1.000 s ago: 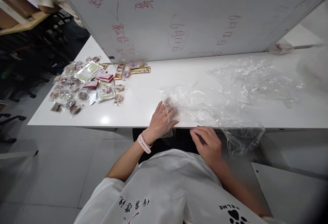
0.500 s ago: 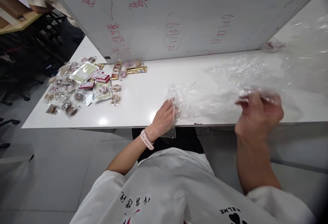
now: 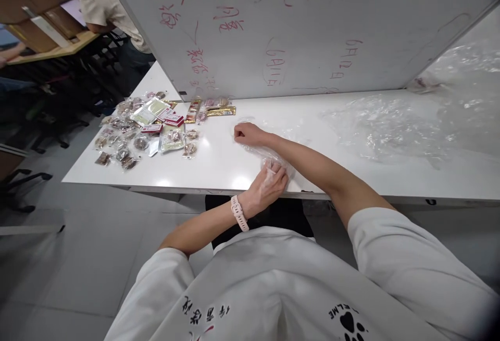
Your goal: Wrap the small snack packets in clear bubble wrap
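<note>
My left hand (image 3: 269, 185), with a pale pink band at its wrist, is closed on crumpled clear plastic near the table's front edge; a fold of the film lies over its fingers. Just beyond it, my right hand (image 3: 249, 135) reaches across to the left with curled fingers. It grips the same clear plastic bag (image 3: 270, 154), part of which shows beyond and below that hand. The forearm covers much of the bag.
More clear plastic film (image 3: 386, 130) spreads over the right of the white table (image 3: 219, 159). Several packaged snacks and sachets (image 3: 144, 127) lie in a heap at the left. A whiteboard (image 3: 312, 28) stands along the back. At far left is another person (image 3: 107, 8).
My right hand went out to the right over the film, then swung left past my left hand. The left hand stayed near the edge and now bunches the plastic in curled fingers.
</note>
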Demonstrator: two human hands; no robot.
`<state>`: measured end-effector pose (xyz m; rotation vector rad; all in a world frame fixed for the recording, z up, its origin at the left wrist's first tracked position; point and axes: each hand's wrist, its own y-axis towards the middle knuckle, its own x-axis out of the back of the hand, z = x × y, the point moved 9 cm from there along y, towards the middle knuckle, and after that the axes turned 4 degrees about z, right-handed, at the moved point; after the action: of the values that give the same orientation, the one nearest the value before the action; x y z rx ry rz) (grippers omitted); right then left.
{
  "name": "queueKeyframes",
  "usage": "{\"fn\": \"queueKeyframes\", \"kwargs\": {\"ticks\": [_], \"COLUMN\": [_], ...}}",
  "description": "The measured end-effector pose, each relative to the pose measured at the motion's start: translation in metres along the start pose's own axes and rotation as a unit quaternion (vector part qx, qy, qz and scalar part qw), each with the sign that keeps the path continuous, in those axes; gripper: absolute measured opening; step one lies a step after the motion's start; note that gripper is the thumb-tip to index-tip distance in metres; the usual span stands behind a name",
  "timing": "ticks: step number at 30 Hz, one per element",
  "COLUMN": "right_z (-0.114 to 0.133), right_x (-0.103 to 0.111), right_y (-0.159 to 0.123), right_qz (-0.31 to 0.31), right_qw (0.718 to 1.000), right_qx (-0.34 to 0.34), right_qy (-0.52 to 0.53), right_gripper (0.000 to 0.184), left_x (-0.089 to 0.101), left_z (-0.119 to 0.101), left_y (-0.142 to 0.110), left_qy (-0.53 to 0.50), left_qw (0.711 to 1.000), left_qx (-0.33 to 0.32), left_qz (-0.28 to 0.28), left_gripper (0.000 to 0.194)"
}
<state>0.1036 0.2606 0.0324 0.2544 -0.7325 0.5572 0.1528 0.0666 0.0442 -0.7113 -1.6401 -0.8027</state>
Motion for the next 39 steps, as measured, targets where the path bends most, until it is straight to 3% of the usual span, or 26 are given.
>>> {"fn": "queueKeyframes", "kwargs": {"ticks": [5,10,13,17,20,22,25,27,30,32,34,36,39], "right_z": [-0.016,-0.015,-0.014,-0.017,-0.011,-0.002,0.006,0.003,0.004,0.007,0.009,0.01,0.013], "right_x": [0.003,0.013,0.014,0.021,0.044,0.07,0.092,0.076,0.022,-0.01,-0.031,-0.04,-0.038], "right_y": [-0.007,-0.034,-0.058,-0.079,-0.097,-0.125,-0.193,-0.239,-0.274,-0.28,-0.276,-0.268,-0.261], "right_qz": [-0.004,0.058,0.112,0.121,0.053,-0.054,-0.233,-0.295,-0.28,-0.283,-0.291,-0.296,-0.306], "right_qw": [1.0,0.996,0.989,0.985,0.992,0.993,0.964,0.943,0.952,0.957,0.953,0.947,0.943], "right_qx": [0.001,-0.016,-0.024,-0.045,-0.051,-0.043,-0.049,-0.083,-0.089,-0.069,-0.057,-0.053,-0.035], "right_qy": [0.023,0.068,0.097,0.113,0.106,0.096,0.117,0.132,0.091,0.021,-0.057,-0.109,-0.128], "right_gripper": [0.007,0.017,0.025,0.031,0.034,0.033,0.029,0.029,0.037,0.049,0.063,0.068,0.056], "left_x": [-0.002,-0.002,0.001,0.001,-0.005,-0.009,-0.007,-0.005,-0.004,-0.001,-0.001,-0.005,-0.012], "left_z": [-0.01,-0.004,-0.017,-0.028,-0.026,-0.024,-0.02,-0.015,-0.006,0.006,0.021,0.032,0.037], "left_y": [-0.021,-0.025,-0.019,-0.007,0.002,0.007,0.014,0.019,0.022,0.018,0.006,-0.011,-0.035], "left_qy": [0.084,0.055,0.087,0.116,0.101,0.094,0.075,0.035,-0.077,-0.178,-0.282,-0.374,-0.485], "left_qw": [0.996,0.998,0.994,0.985,0.984,0.981,0.98,0.983,0.985,0.981,0.959,0.923,0.868], "left_qx": [-0.031,-0.008,-0.069,-0.124,-0.131,-0.142,-0.152,-0.148,-0.124,-0.074,-0.007,0.036,0.064], "left_qz": [-0.01,-0.036,-0.022,0.023,0.069,0.093,0.101,0.107,0.095,0.036,-0.037,-0.081,-0.087], "left_gripper": [0.025,0.032,0.028,0.023,0.019,0.016,0.014,0.014,0.014,0.015,0.023,0.032,0.04]}}
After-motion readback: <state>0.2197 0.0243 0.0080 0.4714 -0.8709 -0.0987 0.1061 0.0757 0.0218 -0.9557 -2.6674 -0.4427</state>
